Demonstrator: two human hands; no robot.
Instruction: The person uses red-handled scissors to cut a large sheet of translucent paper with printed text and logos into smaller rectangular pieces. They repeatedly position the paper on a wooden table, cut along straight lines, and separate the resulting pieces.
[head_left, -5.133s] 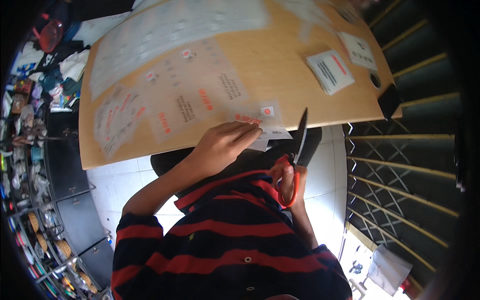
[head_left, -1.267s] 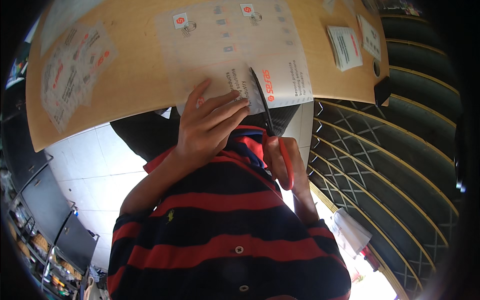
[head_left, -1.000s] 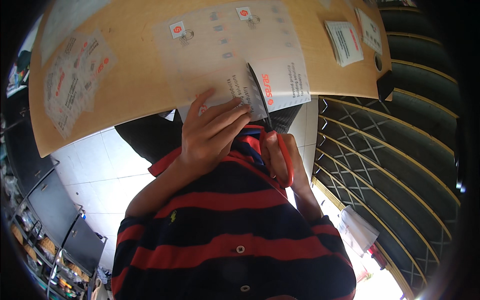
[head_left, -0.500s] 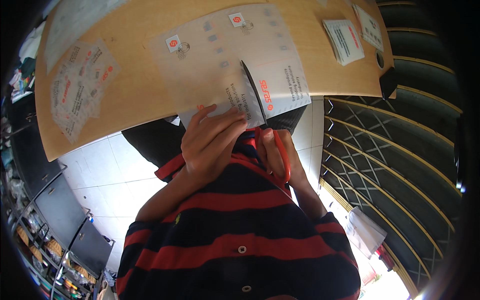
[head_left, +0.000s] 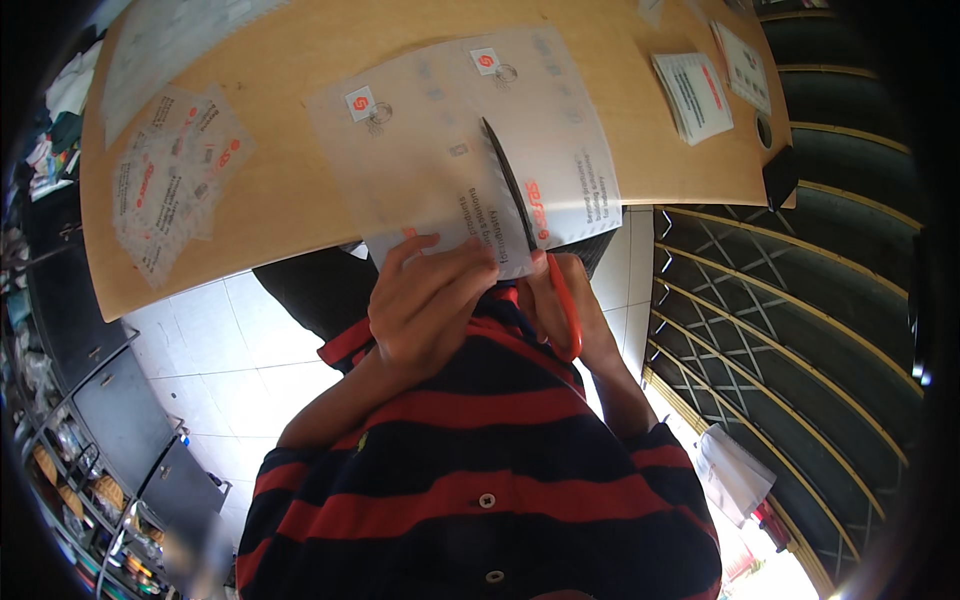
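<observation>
Since prev frame, dark-bladed red-handled scissors (head_left: pixel 520 215) advanced further up translucent printed plastic sheet (head_left: pixel 455 150). Left hand (head_left: pixel 430 300) pinching sheet edge, right hand (head_left: pixel 570 310) closed thru handles. Keep sheet taut, cut w/ long slow strokes imo.

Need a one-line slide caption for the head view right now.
Left hand pins a translucent printed plastic sheet at the wooden table edge while right hand cuts it with red-handled scissors.

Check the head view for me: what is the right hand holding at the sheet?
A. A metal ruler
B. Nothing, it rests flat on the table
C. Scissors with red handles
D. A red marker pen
C: the right hand grips the red handles of the scissors, whose dark blades lie across the printed sheet that the left hand holds at its near edge.
</observation>
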